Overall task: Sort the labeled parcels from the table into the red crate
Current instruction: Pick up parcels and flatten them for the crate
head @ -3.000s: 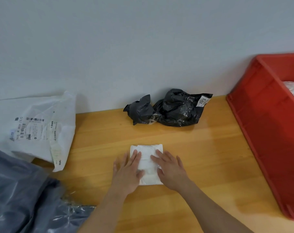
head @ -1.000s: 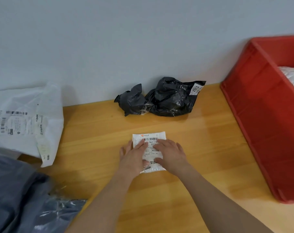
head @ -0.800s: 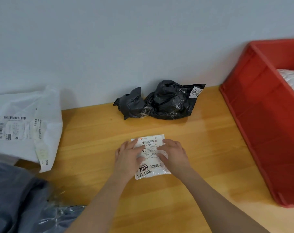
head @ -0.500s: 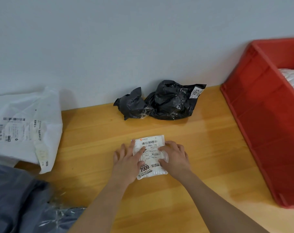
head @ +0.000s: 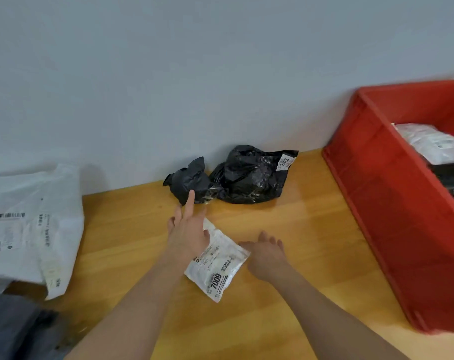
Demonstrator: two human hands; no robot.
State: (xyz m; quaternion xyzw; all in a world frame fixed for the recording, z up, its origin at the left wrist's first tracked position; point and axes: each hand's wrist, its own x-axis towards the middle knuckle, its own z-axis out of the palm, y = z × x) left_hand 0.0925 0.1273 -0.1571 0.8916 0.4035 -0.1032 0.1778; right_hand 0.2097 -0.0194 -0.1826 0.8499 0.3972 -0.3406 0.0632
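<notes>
A small white parcel (head: 220,266) with a label reading 7009 lies slanted on the wooden table (head: 306,229). My left hand (head: 188,229) is over its far left end, fingers straight, the index finger reaching to a crumpled black parcel (head: 249,175) with a white label by the wall. My right hand (head: 266,252) sits at the small parcel's right corner, fingers relaxed, thumb touching the edge. The red crate (head: 402,203) stands at the right, holding a white parcel (head: 434,144) and something dark.
A large white labeled mailer (head: 25,224) lies at the table's left end. A grey plastic bag (head: 12,328) fills the bottom left corner. The wall runs close behind the black parcel.
Both hands have come off the small parcel's top; it has turned slantwise. My left hand has stretched toward the black parcel and my right hand has slid to the right corner.
</notes>
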